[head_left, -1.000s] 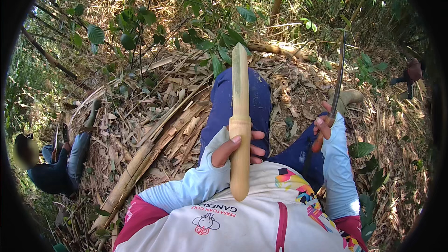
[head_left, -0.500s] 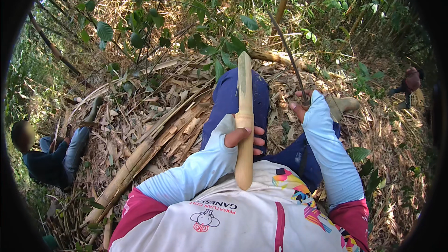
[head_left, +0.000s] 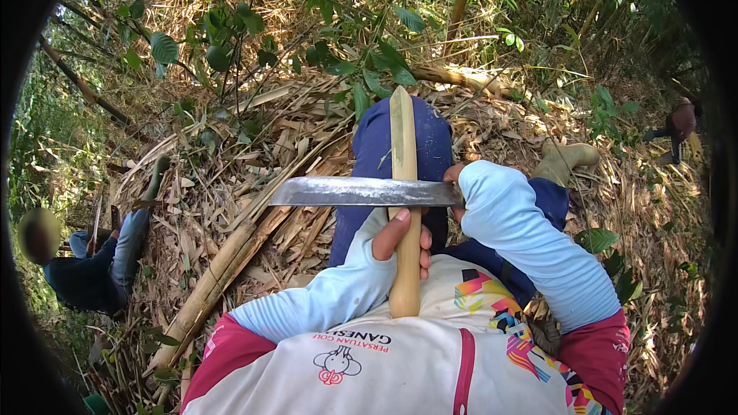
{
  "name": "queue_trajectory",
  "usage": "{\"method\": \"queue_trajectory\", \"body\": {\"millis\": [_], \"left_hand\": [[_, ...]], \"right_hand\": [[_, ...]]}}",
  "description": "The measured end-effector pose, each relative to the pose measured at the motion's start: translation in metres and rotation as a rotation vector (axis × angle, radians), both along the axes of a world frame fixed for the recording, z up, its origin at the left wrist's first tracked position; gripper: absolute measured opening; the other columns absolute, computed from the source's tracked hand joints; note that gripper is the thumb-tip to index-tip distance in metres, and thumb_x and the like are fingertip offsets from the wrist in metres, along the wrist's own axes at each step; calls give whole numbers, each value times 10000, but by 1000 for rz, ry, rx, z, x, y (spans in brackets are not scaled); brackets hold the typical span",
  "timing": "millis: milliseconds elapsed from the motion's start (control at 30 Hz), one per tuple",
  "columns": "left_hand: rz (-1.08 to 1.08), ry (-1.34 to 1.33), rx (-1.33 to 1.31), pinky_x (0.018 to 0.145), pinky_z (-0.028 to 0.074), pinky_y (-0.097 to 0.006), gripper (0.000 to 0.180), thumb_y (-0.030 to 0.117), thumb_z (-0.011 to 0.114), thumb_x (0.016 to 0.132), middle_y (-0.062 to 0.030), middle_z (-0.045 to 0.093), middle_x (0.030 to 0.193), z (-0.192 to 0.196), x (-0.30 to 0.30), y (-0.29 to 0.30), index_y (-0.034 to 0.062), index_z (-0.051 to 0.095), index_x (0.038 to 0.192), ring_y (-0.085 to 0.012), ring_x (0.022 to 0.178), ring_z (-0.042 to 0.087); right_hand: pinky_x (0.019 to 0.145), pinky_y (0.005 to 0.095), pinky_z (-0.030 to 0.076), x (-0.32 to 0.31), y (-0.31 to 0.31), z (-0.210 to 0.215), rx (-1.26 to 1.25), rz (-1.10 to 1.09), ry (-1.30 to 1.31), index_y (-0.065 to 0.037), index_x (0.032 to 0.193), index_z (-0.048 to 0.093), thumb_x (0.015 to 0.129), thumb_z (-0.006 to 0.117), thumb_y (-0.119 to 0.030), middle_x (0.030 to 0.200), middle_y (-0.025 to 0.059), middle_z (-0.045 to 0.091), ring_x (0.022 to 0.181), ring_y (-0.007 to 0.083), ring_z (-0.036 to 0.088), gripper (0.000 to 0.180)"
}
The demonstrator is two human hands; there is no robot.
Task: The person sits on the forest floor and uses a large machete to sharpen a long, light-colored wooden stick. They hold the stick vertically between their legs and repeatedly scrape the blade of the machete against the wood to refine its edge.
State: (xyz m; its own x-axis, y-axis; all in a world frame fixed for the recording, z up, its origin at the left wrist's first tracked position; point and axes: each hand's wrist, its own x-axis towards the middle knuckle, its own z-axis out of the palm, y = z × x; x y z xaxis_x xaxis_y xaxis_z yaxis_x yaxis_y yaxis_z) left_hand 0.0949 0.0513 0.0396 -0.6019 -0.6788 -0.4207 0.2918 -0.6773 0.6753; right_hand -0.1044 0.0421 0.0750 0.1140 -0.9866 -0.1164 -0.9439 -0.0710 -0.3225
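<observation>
A pale carved bamboo piece (head_left: 403,142) with a pointed far tip stands lengthwise in front of my body. My left hand (head_left: 390,237) is closed round its lower part, thumb on the near face and fingertips at the right edge. My right hand (head_left: 457,184) grips a machete (head_left: 346,193) at the right end; its handle is hidden by the hand and sleeve. The broad steel blade lies level across the bamboo just beyond my left thumb, its free end pointing left. Whether blade and bamboo touch, I cannot tell.
My knee in blue trousers (head_left: 374,134) is behind the bamboo. A long split bamboo pole (head_left: 219,265) lies on the leaf litter at the left. A person (head_left: 84,273) sits at far left; another person (head_left: 680,119) is at far right. Leafy branches (head_left: 377,69) hang ahead.
My right hand has swung the machete from pointing up and away to lying crosswise over the bamboo, blade leftward. The left hand keeps its hold on the bamboo.
</observation>
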Motion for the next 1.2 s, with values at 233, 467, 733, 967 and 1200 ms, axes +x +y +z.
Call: {"method": "queue_trajectory", "body": {"millis": [233, 467, 733, 967, 1200], "left_hand": [[-114, 77, 91, 545, 498, -342, 439, 388, 505, 935, -91, 526, 801, -24, 6, -5, 31, 411, 1173, -180, 610, 542], [-30, 0, 15, 559, 485, -330, 487, 402, 502, 943, -79, 494, 795, -1, 3, -5, 37, 372, 1237, -172, 605, 522], [-1, 54, 39, 515, 466, -297, 431, 353, 496, 955, -65, 505, 764, -3, 6, -7, 33, 390, 1224, -156, 575, 524], [-27, 57, 37, 513, 466, -298, 446, 342, 486, 961, -71, 505, 761, -12, 10, -9, 17, 366, 1242, -158, 566, 517], [-40, 97, 12, 521, 468, -302, 444, 326, 483, 966, -70, 505, 772, -7, 11, -10, 14, 357, 1254, -158, 576, 515]], "right_hand": [[710, 388, 509, 15, -11, 29, 135, 128, 213, -120, 977, 653, 692, 709, -173, 794, 125, 659, 768, 327, 652, 295], [699, 409, 515, 17, -36, 26, 242, 89, 242, -101, 970, 646, 710, 695, -187, 797, 135, 662, 781, 327, 655, 278], [669, 413, 520, 20, -41, 24, 206, 89, 247, -102, 988, 653, 704, 697, -181, 800, 152, 656, 768, 334, 656, 297], [754, 374, 521, 36, -49, 39, 473, 85, 404, -141, 956, 613, 767, 633, -240, 880, 60, 687, 891, 277, 658, 214], [662, 408, 517, 24, -41, 26, 269, 96, 318, -80, 909, 636, 673, 721, -153, 773, 163, 646, 748, 353, 647, 262]]}}
